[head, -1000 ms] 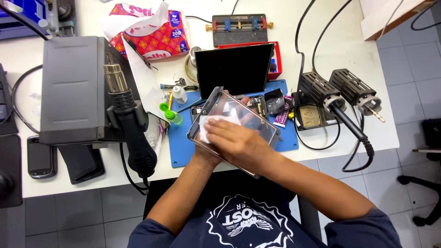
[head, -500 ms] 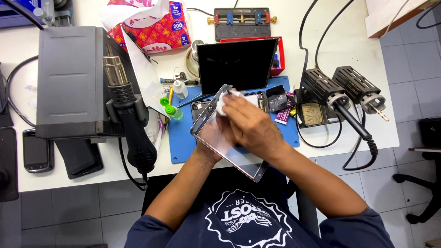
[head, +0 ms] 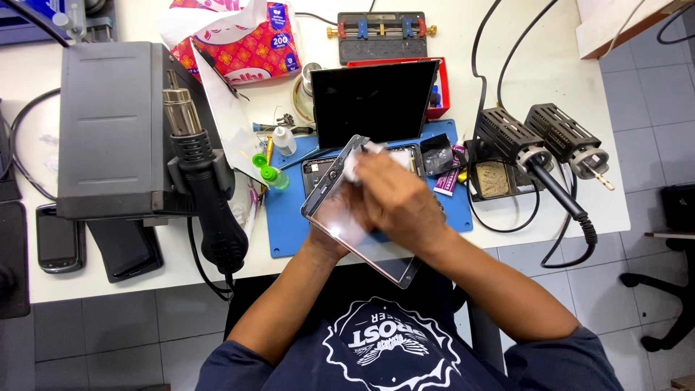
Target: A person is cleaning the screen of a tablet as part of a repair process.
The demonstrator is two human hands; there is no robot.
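Glass panel [head: 340, 217] under wipe, frame centre.
Left hand [head: 326, 242] cradling from beneath, grip unclear; right hand [head: 398, 199] pinching white tissue [head: 352, 165]. Advise light, even pressure, firm edge support.

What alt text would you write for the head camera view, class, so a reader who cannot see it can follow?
Seen from above, a person's right hand presses a white tissue on a glass screen panel that the left hand supports from below, over a blue mat. A black hot air gun rests on a grey station to the left; two soldering holders stand to the right.
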